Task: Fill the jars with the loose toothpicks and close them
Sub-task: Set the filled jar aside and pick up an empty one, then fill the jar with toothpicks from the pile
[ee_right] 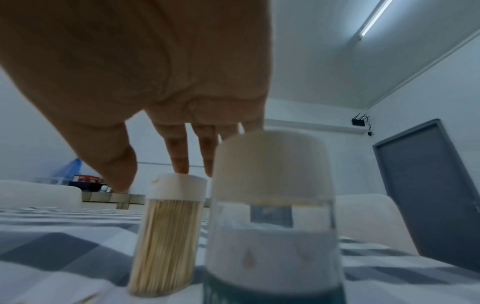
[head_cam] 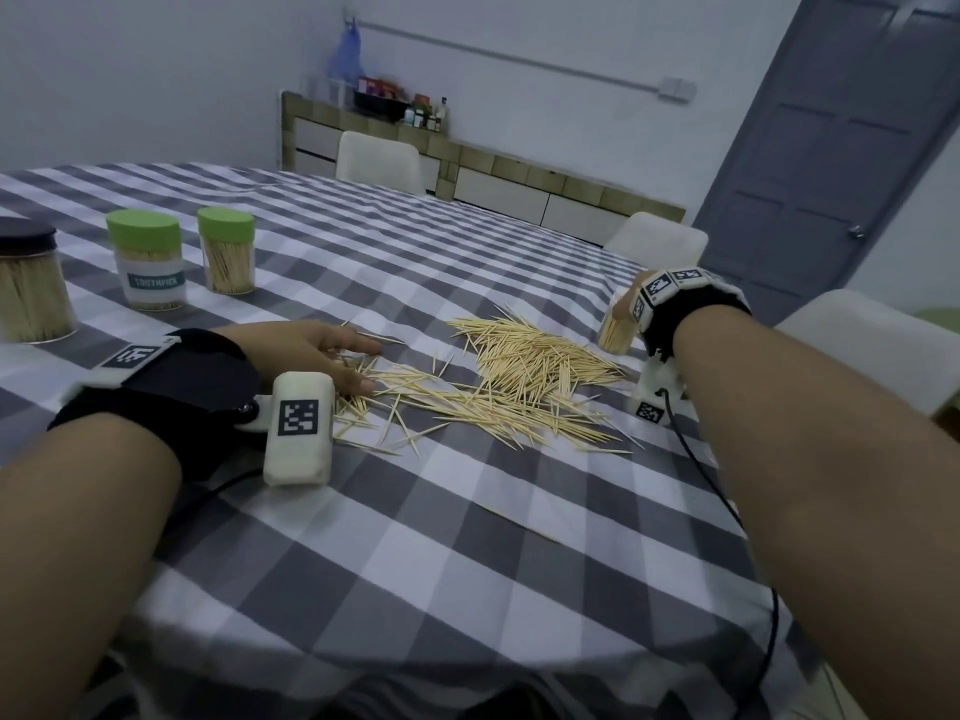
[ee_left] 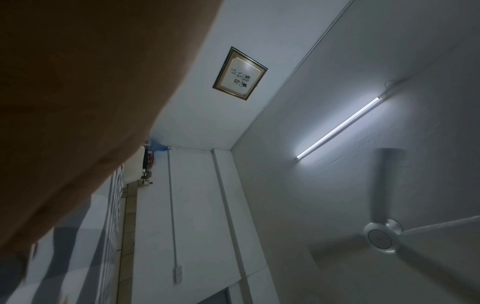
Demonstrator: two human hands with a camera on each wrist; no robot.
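The loose toothpicks (head_cam: 524,376) look light, stiff and scatter-prone, best swept into bundles. The flat left hand (head_cam: 317,350) rests on the pile's edge; the right hand (ee_right: 166,86) hangs relaxed, fingertips touching the full white-capped jar (ee_right: 168,232) beyond the pile.

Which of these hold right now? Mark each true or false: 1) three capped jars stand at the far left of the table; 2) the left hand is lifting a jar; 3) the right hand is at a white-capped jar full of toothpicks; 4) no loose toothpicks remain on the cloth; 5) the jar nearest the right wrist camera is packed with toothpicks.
1) True: a dark-lidded jar and two green-lidded jars stand there.
2) False: the left hand rests on the loose toothpicks, holding no jar.
3) True: the right hand has its fingertips on the cap of the white-capped jar.
4) False: a big pile still lies on the checked tablecloth.
5) False: the clear jar looks empty of toothpicks.
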